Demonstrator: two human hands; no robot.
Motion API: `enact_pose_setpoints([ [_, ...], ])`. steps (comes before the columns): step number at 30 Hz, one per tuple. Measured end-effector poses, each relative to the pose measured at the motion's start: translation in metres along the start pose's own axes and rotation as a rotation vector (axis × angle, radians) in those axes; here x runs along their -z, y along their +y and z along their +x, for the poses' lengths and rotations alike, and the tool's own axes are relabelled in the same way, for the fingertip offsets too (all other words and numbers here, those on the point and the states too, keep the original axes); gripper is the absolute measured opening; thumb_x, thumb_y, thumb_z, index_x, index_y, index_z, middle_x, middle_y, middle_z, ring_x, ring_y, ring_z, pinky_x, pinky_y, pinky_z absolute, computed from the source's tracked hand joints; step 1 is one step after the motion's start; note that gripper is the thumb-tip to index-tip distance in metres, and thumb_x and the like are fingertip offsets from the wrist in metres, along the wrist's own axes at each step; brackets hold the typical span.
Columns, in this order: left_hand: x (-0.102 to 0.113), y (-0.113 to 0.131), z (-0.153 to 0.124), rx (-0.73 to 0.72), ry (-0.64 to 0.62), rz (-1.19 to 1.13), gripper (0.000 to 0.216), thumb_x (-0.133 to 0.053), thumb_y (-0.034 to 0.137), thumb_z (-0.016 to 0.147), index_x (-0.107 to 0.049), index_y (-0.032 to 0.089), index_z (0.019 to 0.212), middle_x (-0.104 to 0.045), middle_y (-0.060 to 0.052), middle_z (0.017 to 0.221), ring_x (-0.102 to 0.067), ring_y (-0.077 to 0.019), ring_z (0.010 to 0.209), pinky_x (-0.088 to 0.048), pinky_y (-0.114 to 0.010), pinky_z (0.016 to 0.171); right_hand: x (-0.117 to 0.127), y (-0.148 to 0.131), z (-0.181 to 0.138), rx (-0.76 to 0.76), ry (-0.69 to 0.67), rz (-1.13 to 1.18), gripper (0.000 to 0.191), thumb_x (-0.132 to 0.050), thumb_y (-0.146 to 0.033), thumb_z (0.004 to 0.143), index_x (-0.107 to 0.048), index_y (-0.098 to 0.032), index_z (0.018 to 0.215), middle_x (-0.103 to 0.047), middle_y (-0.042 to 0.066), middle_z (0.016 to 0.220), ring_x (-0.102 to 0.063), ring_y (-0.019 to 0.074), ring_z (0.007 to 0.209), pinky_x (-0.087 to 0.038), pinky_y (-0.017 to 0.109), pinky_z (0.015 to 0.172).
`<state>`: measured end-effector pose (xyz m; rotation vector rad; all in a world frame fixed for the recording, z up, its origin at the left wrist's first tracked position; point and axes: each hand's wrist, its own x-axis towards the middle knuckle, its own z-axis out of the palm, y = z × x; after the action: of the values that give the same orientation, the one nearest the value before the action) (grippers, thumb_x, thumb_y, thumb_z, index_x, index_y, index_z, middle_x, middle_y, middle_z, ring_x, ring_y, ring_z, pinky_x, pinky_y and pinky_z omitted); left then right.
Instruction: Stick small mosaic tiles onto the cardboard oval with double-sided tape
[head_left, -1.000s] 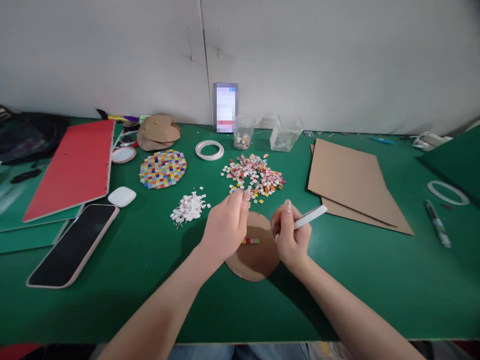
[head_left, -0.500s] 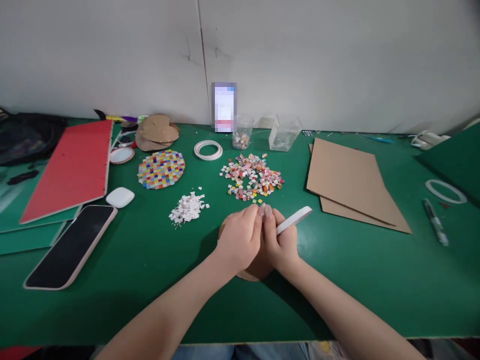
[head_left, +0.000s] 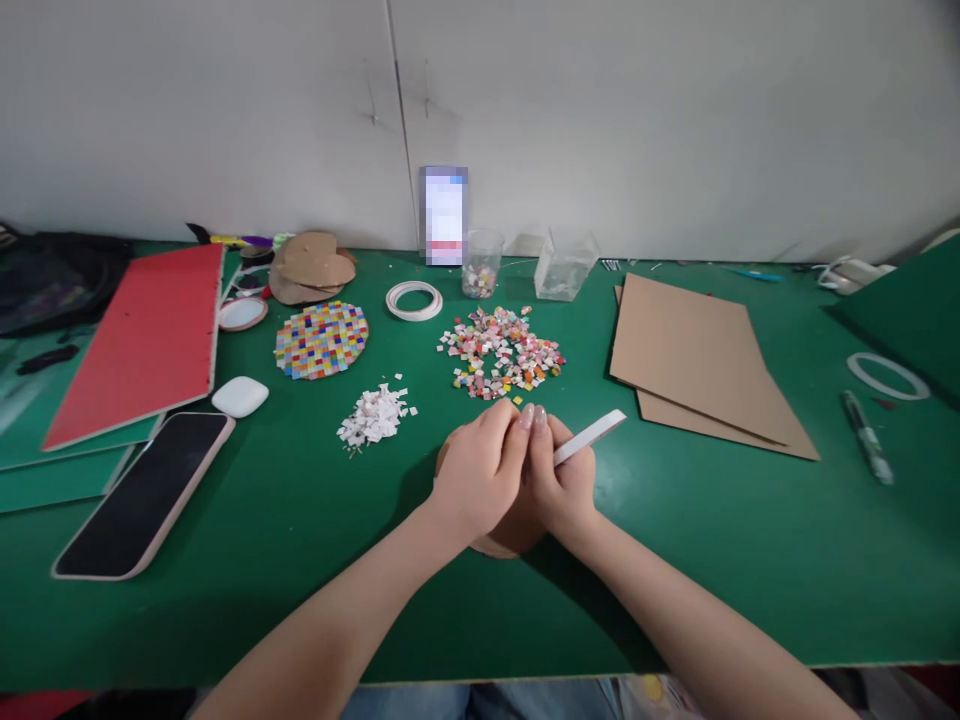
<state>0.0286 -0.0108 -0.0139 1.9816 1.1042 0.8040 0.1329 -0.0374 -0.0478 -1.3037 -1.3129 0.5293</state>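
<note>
Pointing toward two o'clock, a white strip (head_left: pixel 591 437) is grasped by right hand (head_left: pixel 562 478); left hand (head_left: pixel 478 475) is clenched, any contents hidden.

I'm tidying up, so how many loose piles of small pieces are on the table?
2: white pile, left of the left hand; multicoloured pile, beyond it and the right hand. The hands may hide more.

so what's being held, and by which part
The right hand grips a white band by its lower end; whether the left hand holds anything is hidden.
</note>
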Motion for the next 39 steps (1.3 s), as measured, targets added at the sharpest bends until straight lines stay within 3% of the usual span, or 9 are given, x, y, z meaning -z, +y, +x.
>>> enact_pose_setpoints([
  [7,0.0,-0.002,0.0,-0.057,0.028,0.102,0.02,-0.025,0.022,0.092,-0.029,0.021,0.072,-0.043,0.002,0.063,-0.044,-0.0138,0.055,-0.033,-0.025,0.053,0.0,0.001,-0.001,-0.018,-0.118,0.063,0.033,-0.043,-0.027,0.092,-0.033,-0.021,0.061,-0.032,-0.007,0.051,-0.033,0.0076,0.044,-0.025,0.022,0.043],
  [16,0.006,-0.006,0.003,-0.1,-0.03,0.177,0.021,-0.025,0.022,0.092,-0.029,0.021,0.072,-0.041,0.001,0.063,-0.044,-0.0149,0.056,-0.03,-0.026,0.053,0.0,0.006,-0.002,-0.034,-0.144,-0.012,0.03,-0.041,-0.027,0.093,-0.034,-0.022,0.064,-0.035,-0.007,0.051,-0.035,0.0084,0.043,-0.025,0.022,0.043],
  [23,0.01,-0.002,0.003,-0.002,-0.084,-0.017,0.027,-0.026,0.028,0.095,-0.035,0.02,0.071,-0.047,0.001,0.065,-0.045,-0.0136,0.058,-0.033,-0.026,0.055,0.002,0.007,-0.001,0.027,-0.084,-0.066,0.028,-0.039,-0.025,0.093,-0.036,-0.021,0.065,-0.035,-0.007,0.052,-0.034,0.0085,0.045,-0.025,0.023,0.044],
  [27,0.009,0.001,0.003,0.031,-0.056,-0.112,0.03,-0.026,0.032,0.096,-0.038,0.02,0.071,-0.047,0.002,0.064,-0.045,-0.0124,0.059,-0.034,-0.025,0.056,0.002,0.007,-0.001,0.04,-0.076,-0.055,0.026,-0.038,-0.023,0.093,-0.039,-0.021,0.068,-0.038,-0.006,0.054,-0.036,0.0087,0.046,-0.027,0.023,0.046],
  [39,0.0,-0.002,0.0,-0.036,-0.033,0.188,0.02,-0.024,0.024,0.092,-0.028,0.022,0.072,-0.045,0.0,0.065,-0.048,-0.016,0.058,-0.034,-0.028,0.055,-0.001,0.005,0.0,0.018,-0.074,-0.089,0.03,-0.037,-0.025,0.093,-0.036,-0.021,0.064,-0.036,-0.006,0.052,-0.035,0.0087,0.045,-0.027,0.023,0.044],
])
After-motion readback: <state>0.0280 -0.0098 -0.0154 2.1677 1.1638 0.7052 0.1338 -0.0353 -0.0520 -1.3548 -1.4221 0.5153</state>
